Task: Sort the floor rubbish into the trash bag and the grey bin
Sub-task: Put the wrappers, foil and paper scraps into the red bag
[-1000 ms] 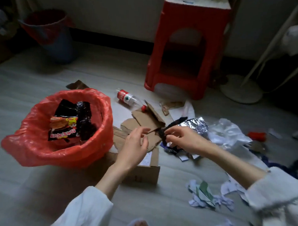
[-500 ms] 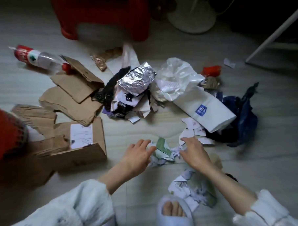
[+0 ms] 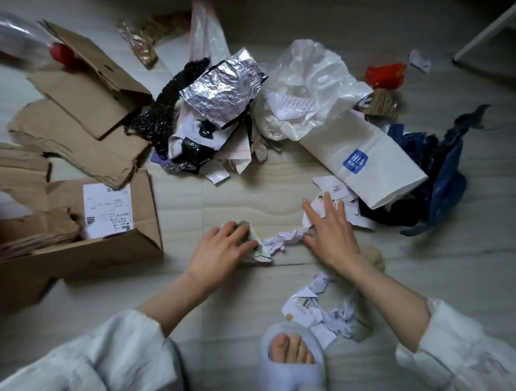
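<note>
Head camera looks straight down at a pale floor (image 3: 245, 193) strewn with rubbish. Left hand (image 3: 221, 253), just below centre, lies with curled fingers over a crumpled green-and-white paper (image 3: 257, 248) and grips it against the floor. Right hand (image 3: 331, 232), at about 3 o'clock from the left one, is spread flat with straight fingers, pressing on white paper scraps (image 3: 336, 192); a twisted strip of torn paper (image 3: 285, 238) runs between the two hands.

At 9 o'clock sits a cardboard box (image 3: 105, 249) with a white shipping label (image 3: 108, 209), and torn cardboard pieces (image 3: 76, 126) lie at 10 o'clock. A clear bottle (image 3: 13, 37) with a red cap fills the far corner at 11 o'clock. At 12 o'clock a crumpled sheet of foil (image 3: 222, 93) tops a heap of black and white wrappers. A clear plastic bag (image 3: 314, 83) at 1 o'clock rests against a white paper bag (image 3: 376, 163) with a blue logo, and a dark blue plastic bag (image 3: 445, 175) lies at 3 o'clock. A small red wrapper (image 3: 386, 76) sits at 2 o'clock.

More shredded paper (image 3: 315, 311) lies at 5 o'clock, beside a foot in a pale slipper (image 3: 291, 368) at 6 o'clock. Neither the trash bag nor the grey bin is in view.
</note>
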A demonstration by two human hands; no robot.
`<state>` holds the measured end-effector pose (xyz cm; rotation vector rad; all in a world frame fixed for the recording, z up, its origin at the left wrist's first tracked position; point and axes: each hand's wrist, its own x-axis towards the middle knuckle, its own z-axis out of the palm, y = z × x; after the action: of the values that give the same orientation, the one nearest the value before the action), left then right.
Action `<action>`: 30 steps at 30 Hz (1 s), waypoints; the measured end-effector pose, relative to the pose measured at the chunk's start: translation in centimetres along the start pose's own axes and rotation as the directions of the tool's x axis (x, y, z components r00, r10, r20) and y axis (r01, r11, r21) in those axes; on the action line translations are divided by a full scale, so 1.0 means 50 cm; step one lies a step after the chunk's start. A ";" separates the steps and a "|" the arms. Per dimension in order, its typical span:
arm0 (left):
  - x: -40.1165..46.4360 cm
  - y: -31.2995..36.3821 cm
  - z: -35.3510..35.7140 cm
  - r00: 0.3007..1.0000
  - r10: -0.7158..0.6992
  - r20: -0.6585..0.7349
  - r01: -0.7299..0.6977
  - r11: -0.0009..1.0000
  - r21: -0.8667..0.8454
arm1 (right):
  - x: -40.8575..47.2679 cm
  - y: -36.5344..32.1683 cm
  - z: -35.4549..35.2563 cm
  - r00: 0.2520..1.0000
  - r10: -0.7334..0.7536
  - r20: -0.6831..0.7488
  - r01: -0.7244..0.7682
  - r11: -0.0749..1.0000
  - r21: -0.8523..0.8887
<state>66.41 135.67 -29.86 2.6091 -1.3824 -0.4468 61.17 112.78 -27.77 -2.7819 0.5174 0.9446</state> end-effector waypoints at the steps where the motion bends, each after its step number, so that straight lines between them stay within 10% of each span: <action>1: -0.010 -0.011 -0.001 1.000 -0.001 -0.006 0.001 1.000 -0.008 | -0.006 -0.008 0.007 0.999 -0.028 -0.028 0.027 0.999 -0.029; 10: -0.058 -0.023 -0.052 0.963 -0.267 0.033 0.269 0.950 -0.159 | -0.043 -0.059 0.046 0.895 -0.361 -0.263 0.368 0.930 -0.025; 15: -0.062 -0.020 -0.084 0.852 -0.524 0.012 0.490 0.788 -0.373 | -0.053 -0.077 0.013 0.905 -0.133 -0.403 0.278 0.904 0.326; 30: -0.094 -0.030 -0.071 0.771 -0.632 0.078 0.594 0.670 -0.445 | -0.025 -0.090 0.017 0.996 -0.028 -0.087 0.035 0.996 0.079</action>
<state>66.26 140.40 -26.06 2.5699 -0.2514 -0.6340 61.44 117.53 -27.52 -2.7594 0.5097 0.7830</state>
